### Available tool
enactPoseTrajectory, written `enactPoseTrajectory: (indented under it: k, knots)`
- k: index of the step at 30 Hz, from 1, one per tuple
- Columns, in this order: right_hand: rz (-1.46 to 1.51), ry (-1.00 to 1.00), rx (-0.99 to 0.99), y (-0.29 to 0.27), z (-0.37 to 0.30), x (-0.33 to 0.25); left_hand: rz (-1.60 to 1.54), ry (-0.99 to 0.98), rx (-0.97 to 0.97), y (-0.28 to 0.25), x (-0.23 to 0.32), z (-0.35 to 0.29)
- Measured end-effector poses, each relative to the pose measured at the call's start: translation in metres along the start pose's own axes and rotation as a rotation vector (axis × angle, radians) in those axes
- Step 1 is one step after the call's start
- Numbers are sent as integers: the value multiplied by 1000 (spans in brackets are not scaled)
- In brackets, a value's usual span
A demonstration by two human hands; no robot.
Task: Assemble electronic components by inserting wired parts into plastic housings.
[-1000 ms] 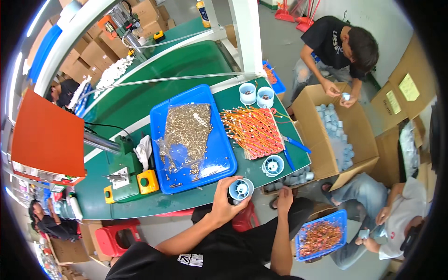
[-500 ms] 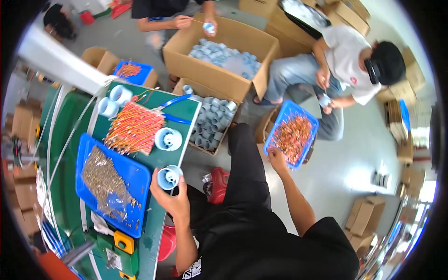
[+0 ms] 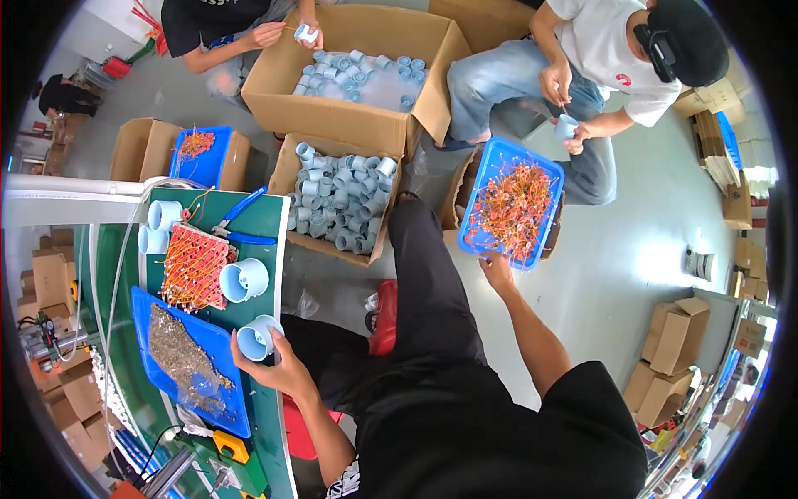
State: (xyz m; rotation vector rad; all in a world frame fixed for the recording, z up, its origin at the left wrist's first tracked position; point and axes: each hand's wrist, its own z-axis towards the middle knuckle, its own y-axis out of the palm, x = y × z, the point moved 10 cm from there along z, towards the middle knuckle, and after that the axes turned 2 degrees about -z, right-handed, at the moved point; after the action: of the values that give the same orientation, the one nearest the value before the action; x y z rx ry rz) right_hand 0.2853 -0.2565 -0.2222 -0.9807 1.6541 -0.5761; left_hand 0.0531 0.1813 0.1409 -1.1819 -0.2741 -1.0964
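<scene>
My left hand [image 3: 274, 370] is wrapped round a light blue plastic cup [image 3: 258, 337] at the table's right edge. The cup's open end is tilted up, and a small part shows inside. At the near rim of a blue tray [image 3: 544, 245] is my right hand [image 3: 497, 270], its fingers curled together; whatever they pinch is too small to make out. Tangled red and orange wired parts [image 3: 515, 208] fill that tray. Just beyond my left hand, another light blue cup [image 3: 243, 281] lies tipped beside a pink block of orange wires [image 3: 195, 266].
On the green table [image 3: 270, 220] are blue-handled pliers [image 3: 241, 224], two cups [image 3: 158, 226] and a blue tray [image 3: 237, 407] of small metal parts. Cartons of cups [image 3: 332, 200] stand ahead. Two co-workers sit beyond, each handling a cup. A red stool [image 3: 384, 320] is beside my leg.
The whole view has shifted with my head. My right hand has drawn back slightly from the tray's corner to its near rim. My left hand keeps the cup, now tilted differently.
</scene>
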Motion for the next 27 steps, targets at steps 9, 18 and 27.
enactPoseTrajectory:
  k: [9,18,27]
  knots:
    - [-96,246,-3,20,29,-4,5,7,3,2,1,-2]
    - [338,332,20,32,43,64,-11,20,-22,5,4,-1]
    - [1142,647,-70,23,4,42,-26,29,-17,-1,3,-1]
